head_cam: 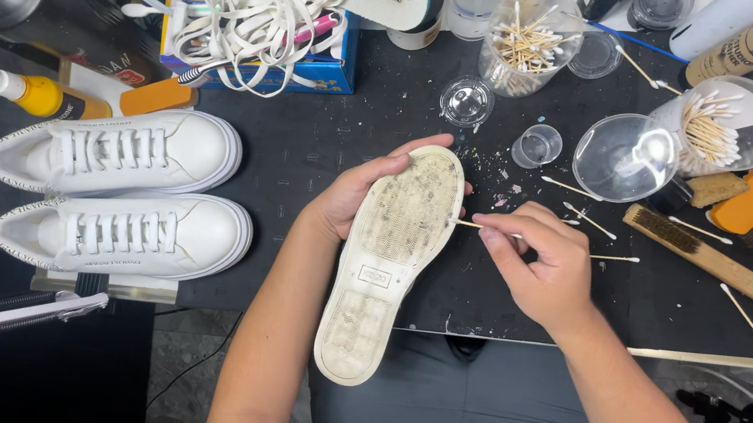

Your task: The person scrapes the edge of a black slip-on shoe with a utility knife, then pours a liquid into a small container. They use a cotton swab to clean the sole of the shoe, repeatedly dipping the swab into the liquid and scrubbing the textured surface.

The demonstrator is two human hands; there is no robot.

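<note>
We've got a white shoe (pixel 387 260) turned sole up at the near edge of the black table (pixel 308 147), toe pointing far, heel hanging out over our lap. Our left hand (pixel 350 194) cups it from underneath, fingers wrapped round the toe end, thumb showing at the far tip. The sole is grimy, dark specks across the forefoot and a worn patch at the heel.

Our right hand (pixel 541 263) is pinched shut on a cotton swab (pixel 474 225), and its tip is touching the right edge of the sole, just by the forefoot.

Off to the left, a pair of clean white sneakers (pixel 119 187) sit side by side, laces in, toes to the right, with a yellow spray bottle (pixel 31 94) just beyond them. To the right, loose swabs lie scattered near a wooden brush (pixel 711 261), and two clear jars of swabs (pixel 533 40) stand at the far side. A tangle of white laces (pixel 259 0) sits far left of centre.
</note>
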